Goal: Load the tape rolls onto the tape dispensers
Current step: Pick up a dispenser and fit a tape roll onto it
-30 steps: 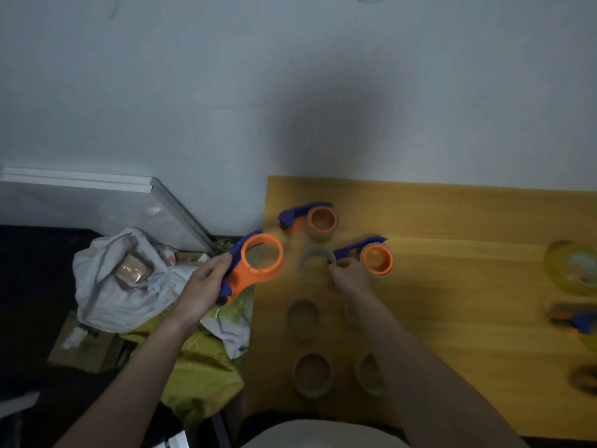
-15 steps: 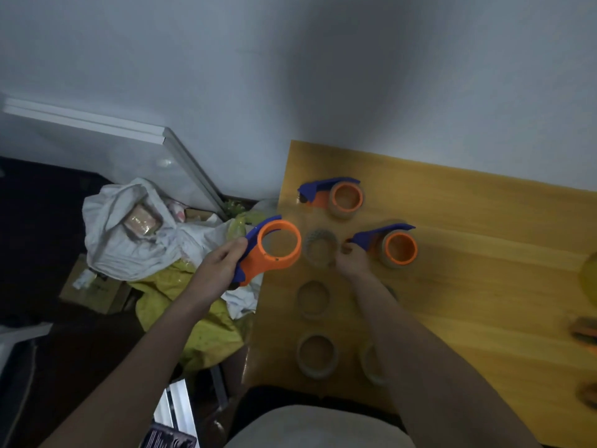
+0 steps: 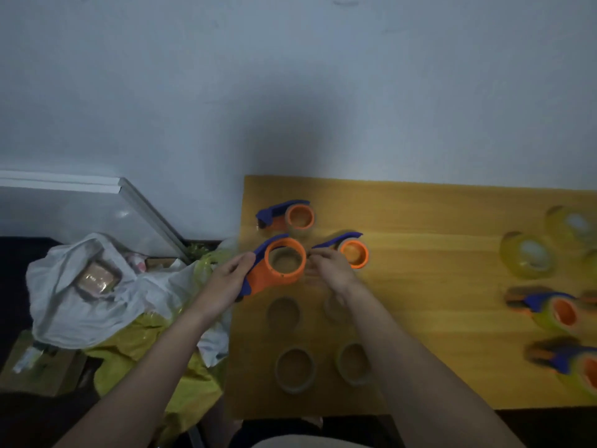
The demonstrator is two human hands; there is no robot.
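The left hand [image 3: 223,287] grips the blue handle of an orange-and-blue plastic tape dispenser [image 3: 274,270], which over the last second it has carried in from beyond the table's left edge to sit over the clear tape roll [image 3: 286,260] the right hand [image 3: 332,270] is holding by its rim. The right fingers are curled and seem to pinch that rim, though blur hides the contact. The roll now shows through the dispenser's smooth orange ring, so I judge the seating of roll onto hub is starting. Outward on the yellow wooden table [image 3: 436,318] lie four more thin translucent tape rolls [image 3: 294,368], near-invisible hoops against the grain, and two already loaded dispensers [image 3: 300,216] just beyond the hands. Further right sit yellowish glossy tape rolls [image 3: 529,255] and blurred dispensers [image 3: 559,310].
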